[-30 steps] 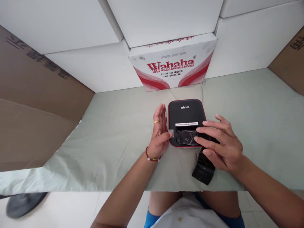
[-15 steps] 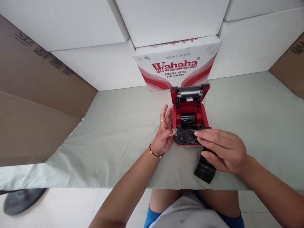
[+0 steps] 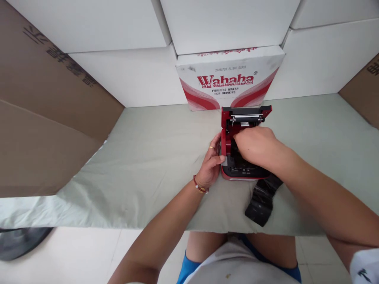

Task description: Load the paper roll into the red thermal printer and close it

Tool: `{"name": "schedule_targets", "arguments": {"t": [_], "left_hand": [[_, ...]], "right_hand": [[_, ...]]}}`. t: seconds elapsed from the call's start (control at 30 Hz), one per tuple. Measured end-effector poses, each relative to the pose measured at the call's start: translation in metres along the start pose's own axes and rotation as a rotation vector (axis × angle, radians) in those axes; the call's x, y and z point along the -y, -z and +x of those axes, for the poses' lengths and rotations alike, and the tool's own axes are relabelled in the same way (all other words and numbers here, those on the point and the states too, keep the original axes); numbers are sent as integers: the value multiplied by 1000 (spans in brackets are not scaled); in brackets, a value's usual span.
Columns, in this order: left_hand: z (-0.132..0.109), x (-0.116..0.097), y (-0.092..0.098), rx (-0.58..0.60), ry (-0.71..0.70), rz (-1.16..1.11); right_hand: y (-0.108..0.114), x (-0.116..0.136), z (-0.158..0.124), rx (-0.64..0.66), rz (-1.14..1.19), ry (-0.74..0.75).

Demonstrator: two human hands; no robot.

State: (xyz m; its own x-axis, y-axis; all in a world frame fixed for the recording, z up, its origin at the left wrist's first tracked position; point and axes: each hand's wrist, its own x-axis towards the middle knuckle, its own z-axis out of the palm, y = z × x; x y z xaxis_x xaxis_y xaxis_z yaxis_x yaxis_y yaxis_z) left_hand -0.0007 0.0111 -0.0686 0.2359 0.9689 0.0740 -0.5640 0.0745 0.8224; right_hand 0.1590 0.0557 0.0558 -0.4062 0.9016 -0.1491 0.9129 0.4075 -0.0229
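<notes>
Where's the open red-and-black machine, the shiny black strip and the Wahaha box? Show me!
Red-and-black machine [image 3: 244, 173]: head view, on its black front edge.
Black strip [image 3: 263, 200]: head view, around its middle.
Wahaha box [image 3: 231, 81]: head view, on its printed front.

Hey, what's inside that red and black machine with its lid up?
The right hand is inside the machine, with a red inner wall and something black showing beside it. That hand covers most of the inside, so what lies beneath can't be seen.

Room over cloth [image 3: 154, 157], raised lid [image 3: 247, 111] beyond
</notes>
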Motion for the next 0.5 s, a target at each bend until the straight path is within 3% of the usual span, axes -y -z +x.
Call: {"name": "schedule_targets", "arguments": {"t": [0.13,0.27,0.37,0.43,0.5], "left_hand": [[0,-1,-1,-8,6,-19],[2,-3,-3,-70,-11,-49],[6,-5,-3,-241,-100,-67],[8,-8,-2,-392,-148,-73],[10,-10,-2,-488,-139,-43]], "right_hand": [[-7,-6,4,-45,25,1],[2,4,-9,-25,10,-95],[17,13,-33,-50,-6,-175],[27,8,-59,-170,54,-185],[33,-15,-90,-336,197,-169]]}}
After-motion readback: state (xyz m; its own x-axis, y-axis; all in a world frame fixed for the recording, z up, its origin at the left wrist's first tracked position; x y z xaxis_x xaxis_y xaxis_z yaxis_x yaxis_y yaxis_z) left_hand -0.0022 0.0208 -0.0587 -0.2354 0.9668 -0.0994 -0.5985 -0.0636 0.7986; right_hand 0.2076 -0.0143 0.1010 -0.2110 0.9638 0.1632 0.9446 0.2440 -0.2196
